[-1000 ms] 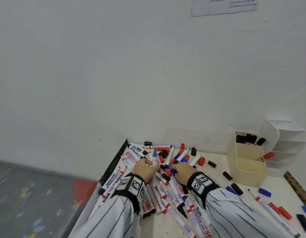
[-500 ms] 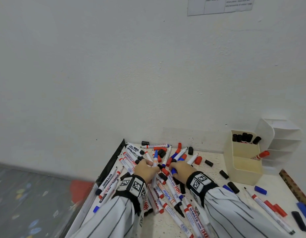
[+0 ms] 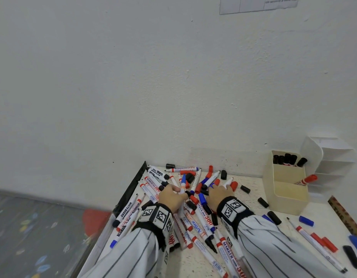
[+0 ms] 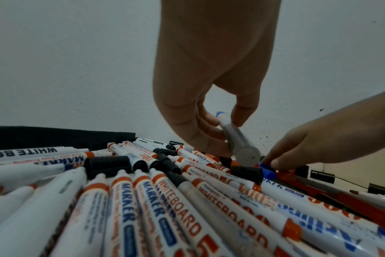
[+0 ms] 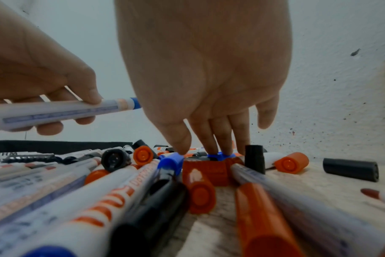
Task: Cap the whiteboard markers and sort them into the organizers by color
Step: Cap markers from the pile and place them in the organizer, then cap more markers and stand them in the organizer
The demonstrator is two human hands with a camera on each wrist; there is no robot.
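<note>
Over cluttered table [image 3: 251,183], left hand [image 3: 171,199] pinches blue marker [image 3: 182,184]; right hand [image 3: 218,195] fingers, extended, press blue cap [image 5: 219,156].

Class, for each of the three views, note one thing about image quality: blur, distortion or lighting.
Head view: wide-angle, wall lines bow, evenly lit. Left wrist view: dim, the nearest markers soft, the left hand fairly sharp. Right wrist view: foreground markers blurred, the right hand looms large.
</note>
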